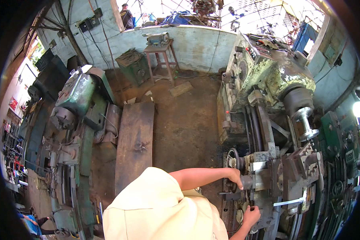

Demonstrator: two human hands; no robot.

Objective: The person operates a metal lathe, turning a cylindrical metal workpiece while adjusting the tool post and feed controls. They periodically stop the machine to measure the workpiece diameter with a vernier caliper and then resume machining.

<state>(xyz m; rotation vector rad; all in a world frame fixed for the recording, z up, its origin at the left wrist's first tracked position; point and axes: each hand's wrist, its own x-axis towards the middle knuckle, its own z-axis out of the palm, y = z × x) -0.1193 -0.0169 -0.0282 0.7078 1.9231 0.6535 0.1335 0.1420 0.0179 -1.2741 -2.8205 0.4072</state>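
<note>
My left hand [235, 178] reaches across to the lathe carriage [264, 180]. Its fingers curl against a dark cylindrical dial [247, 182] at the carriage's near side. Closer to me, my right hand [251, 216] is closed beside the carriage, fingers pinched; whatever they hold is too small to make out. Beyond the hands, a shiny spool-shaped metal workpiece [305, 123] sticks out of the lathe chuck [296, 100]. A blocky tool post [306, 164] stands on the carriage, with a bright flat bar [289, 202] near it. A spoked handwheel [233, 159] sits just past my left hand.
A second, green lathe [74, 100] runs along the left. Between the machines lies a wooden board [135, 132] on the stained floor. A bench grinder [159, 39] stands on a stand by the wall. One person [126, 17] is outside the window, another [33, 224] at lower left.
</note>
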